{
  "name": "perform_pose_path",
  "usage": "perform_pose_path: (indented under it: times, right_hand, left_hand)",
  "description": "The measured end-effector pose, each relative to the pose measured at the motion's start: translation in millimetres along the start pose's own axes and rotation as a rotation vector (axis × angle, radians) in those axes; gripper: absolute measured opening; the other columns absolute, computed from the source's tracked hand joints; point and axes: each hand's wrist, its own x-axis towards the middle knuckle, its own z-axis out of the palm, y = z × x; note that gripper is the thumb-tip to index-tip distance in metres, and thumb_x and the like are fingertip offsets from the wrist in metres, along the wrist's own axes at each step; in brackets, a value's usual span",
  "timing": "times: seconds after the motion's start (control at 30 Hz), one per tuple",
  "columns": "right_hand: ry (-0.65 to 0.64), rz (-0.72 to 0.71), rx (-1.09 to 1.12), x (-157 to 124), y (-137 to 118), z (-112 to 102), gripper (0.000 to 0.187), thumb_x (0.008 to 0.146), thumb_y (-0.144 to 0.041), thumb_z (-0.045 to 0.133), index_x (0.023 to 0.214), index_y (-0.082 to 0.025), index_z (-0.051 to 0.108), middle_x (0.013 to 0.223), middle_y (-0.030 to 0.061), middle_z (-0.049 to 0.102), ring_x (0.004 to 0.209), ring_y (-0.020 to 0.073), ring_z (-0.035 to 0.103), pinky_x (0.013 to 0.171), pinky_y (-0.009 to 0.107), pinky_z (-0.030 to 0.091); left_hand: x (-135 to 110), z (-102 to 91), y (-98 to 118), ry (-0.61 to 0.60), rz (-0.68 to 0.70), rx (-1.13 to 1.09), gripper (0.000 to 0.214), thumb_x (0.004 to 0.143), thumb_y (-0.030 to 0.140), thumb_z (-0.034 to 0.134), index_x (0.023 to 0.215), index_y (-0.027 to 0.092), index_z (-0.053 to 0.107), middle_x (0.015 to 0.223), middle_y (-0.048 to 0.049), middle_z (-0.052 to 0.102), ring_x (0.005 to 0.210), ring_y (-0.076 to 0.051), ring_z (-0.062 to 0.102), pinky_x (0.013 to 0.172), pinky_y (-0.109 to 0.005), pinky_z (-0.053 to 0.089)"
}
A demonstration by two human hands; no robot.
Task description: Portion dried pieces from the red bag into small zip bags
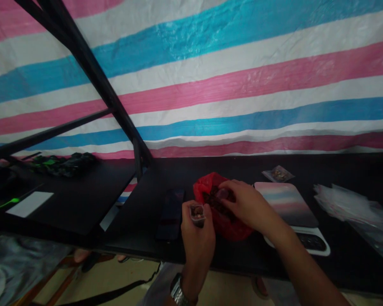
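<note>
Head view: the left hand grips a small clear container mouth up, presumably so the brown bits inside stay put, its thumb and fingers clamped on opposite sides. Just beside it, a red bag lies on the black table, opened wide, seemingly to let fingers in among its dark pieces. There the right hand reaches, thumb and forefinger curled toward each other; whether they pinch anything, I cannot tell. Its forearm slants in from the lower right, palm downward; the left forearm rises steeply, wearing a metal watch.
</note>
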Motion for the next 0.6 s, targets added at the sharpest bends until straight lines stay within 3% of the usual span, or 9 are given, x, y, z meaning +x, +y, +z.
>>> perform_pose_path:
  times: [0.17,0.33,0.4,0.5,0.6]
  right_hand:
    - [-0.088,-0.001,-0.061,3,-5,16,0.028,0.094,-0.018,0.069,0.123,-0.019,0.073,0.127,0.0126,0.076,0.122,0.0321,0.069,0.105,0.046,0.05]
    - [-0.059,-0.004,-0.038,2,1,11,0.033,0.095,-0.018,0.07,0.128,-0.017,0.072,0.129,0.0151,0.073,0.123,0.0335,0.067,0.108,0.05,0.048]
    - [0.011,-0.037,0.011,-2,-3,2,0.03,0.098,-0.021,0.068,0.128,-0.019,0.072,0.128,0.0137,0.071,0.121,0.0321,0.065,0.107,0.05,0.048]
    - [0.078,-0.145,0.245,-13,-22,-17,0.019,0.1,-0.023,0.066,0.117,-0.025,0.074,0.121,0.0067,0.072,0.115,0.0244,0.067,0.104,0.041,0.05]
    - [-0.031,-0.231,0.465,-24,-45,-32,0.022,0.102,-0.02,0.062,0.117,-0.031,0.074,0.119,0.0011,0.073,0.109,0.0174,0.069,0.098,0.031,0.053]
  left_hand:
    - [-11,-5.6,-5,0.0,0.027,0.02,0.024,0.095,0.043,0.069,0.093,0.023,0.056,0.072,0.0051,0.057,0.06,-0.012,0.056,0.057,-0.021,0.046]
    - [-5,-16.6,-3,0.088,0.328,0.044,0.016,0.089,0.028,0.074,0.089,0.022,0.059,0.074,0.0036,0.06,0.061,-0.011,0.058,0.058,-0.02,0.048]
    - [1,-22.2,1,0.069,0.364,0.01,0.013,0.088,0.027,0.073,0.09,0.022,0.061,0.078,0.0019,0.062,0.065,-0.012,0.06,0.06,-0.021,0.05]
    - [8,-28.8,8,-0.111,0.248,-0.097,0.015,0.088,0.029,0.073,0.095,0.023,0.061,0.081,0.0017,0.06,0.067,-0.012,0.059,0.063,-0.021,0.051]
    - [10,-29.7,10,-0.394,0.05,-0.364,0.035,0.081,0.032,0.077,0.109,0.027,0.056,0.085,0.0023,0.059,0.071,-0.013,0.058,0.065,-0.022,0.051]
